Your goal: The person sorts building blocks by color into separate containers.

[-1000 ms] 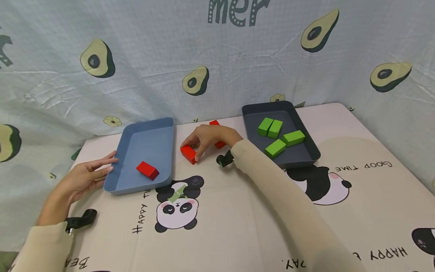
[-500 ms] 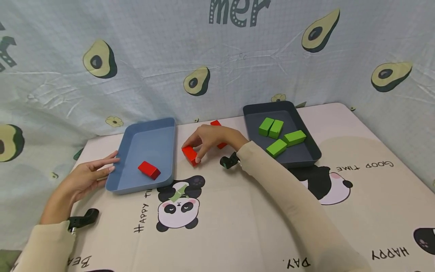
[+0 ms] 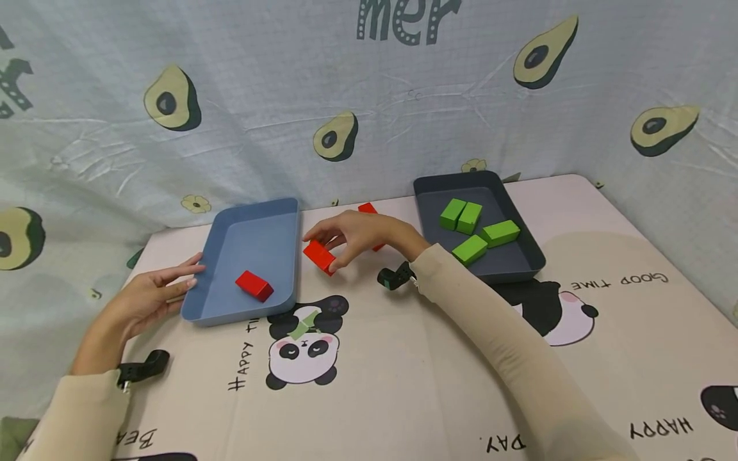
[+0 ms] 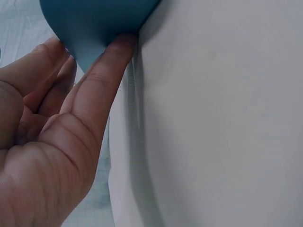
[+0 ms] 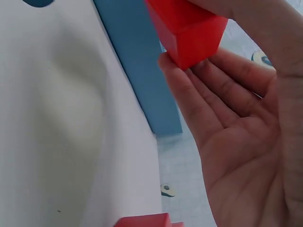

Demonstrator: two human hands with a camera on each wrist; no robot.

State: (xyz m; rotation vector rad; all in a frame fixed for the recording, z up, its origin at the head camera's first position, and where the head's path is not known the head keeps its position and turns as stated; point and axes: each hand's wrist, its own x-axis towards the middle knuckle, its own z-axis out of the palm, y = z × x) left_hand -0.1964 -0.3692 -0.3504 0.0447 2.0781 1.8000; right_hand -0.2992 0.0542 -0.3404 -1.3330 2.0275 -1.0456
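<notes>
My right hand (image 3: 360, 234) pinches a red block (image 3: 319, 256) between thumb and fingers, just right of the blue tray (image 3: 202, 314). In the right wrist view that block (image 5: 189, 35) hangs tilted in the fingers, with the tray wall (image 5: 142, 71) behind. Inside the blue tray lies another red block (image 3: 254, 285). More red (image 3: 367, 208) shows past the right hand, which hides part of it; whether it is one block or two I cannot tell. My left hand (image 3: 147, 301) touches the tray's left wall with extended fingers; in the left wrist view the fingertips (image 4: 124, 42) meet its corner.
A dark grey tray (image 3: 513, 276) with several green blocks (image 3: 500, 233) stands at the back right, behind the right forearm. A printed cloth (image 3: 392, 378) covers the table. A hanging sheet (image 3: 248, 115) with avocado prints borders the back.
The right hand has raised the red block slightly off the table, and the block has tilted a little. The left hand keeps its place at the blue tray.
</notes>
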